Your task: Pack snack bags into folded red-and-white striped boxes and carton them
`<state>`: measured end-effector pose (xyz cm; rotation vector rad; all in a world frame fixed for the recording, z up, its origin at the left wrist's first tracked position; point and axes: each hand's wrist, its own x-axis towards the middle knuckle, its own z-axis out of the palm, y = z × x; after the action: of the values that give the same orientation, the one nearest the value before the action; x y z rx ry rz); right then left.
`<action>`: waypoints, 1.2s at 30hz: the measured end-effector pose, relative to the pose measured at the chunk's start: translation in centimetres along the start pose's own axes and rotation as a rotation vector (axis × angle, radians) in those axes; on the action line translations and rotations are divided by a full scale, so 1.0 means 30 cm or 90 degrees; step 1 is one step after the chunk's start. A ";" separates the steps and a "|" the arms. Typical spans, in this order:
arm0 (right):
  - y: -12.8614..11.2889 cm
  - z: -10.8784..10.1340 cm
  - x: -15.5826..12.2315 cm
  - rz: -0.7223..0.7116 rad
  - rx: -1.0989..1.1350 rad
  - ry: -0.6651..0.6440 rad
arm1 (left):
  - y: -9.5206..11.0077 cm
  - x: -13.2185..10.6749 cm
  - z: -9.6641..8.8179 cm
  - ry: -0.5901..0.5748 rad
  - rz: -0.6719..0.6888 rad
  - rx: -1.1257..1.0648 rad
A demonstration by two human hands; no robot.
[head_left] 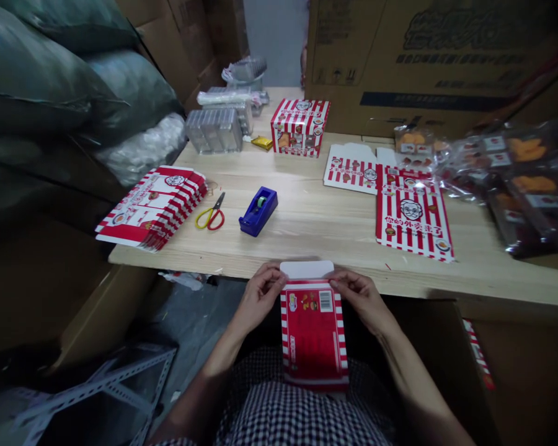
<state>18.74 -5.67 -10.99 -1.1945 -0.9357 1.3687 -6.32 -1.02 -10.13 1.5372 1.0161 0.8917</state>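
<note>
I hold a flat red-and-white striped carton (313, 331) upright over my lap, just below the table's front edge. Its white top flap (307, 269) sticks up between my fingers. My left hand (259, 296) pinches the carton's upper left corner. On the upper right corner my right hand (359, 296) pinches too. A barcode and small printed pictures face me on the carton.
The wooden table (316, 223) carries a stack of flat cartons (153, 207) at left, scissors (211, 214), a blue tape dispenser (258, 210), a folded-up box (300, 127), more flat cartons (411, 217), clear trays (216, 129) and bagged goods (516, 179). Cardboard boxes stand behind.
</note>
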 end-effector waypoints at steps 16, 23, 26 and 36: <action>0.081 0.043 -0.073 -0.013 0.103 0.197 | 0.057 -0.059 0.028 -0.232 -0.149 -0.349; 0.067 0.052 -0.111 0.003 0.121 0.050 | 0.027 -0.076 -0.005 -0.234 -0.142 -0.332; 0.071 0.045 -0.090 0.000 0.114 0.028 | 0.020 -0.036 -0.018 -0.185 -0.118 -0.229; 0.055 0.028 -0.064 -0.006 0.022 -0.054 | 0.003 0.004 -0.025 -0.023 -0.085 -0.178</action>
<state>17.51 -7.73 -12.11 -1.1111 -0.9723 1.4320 -6.96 -0.66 -9.89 1.2327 0.9145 0.8688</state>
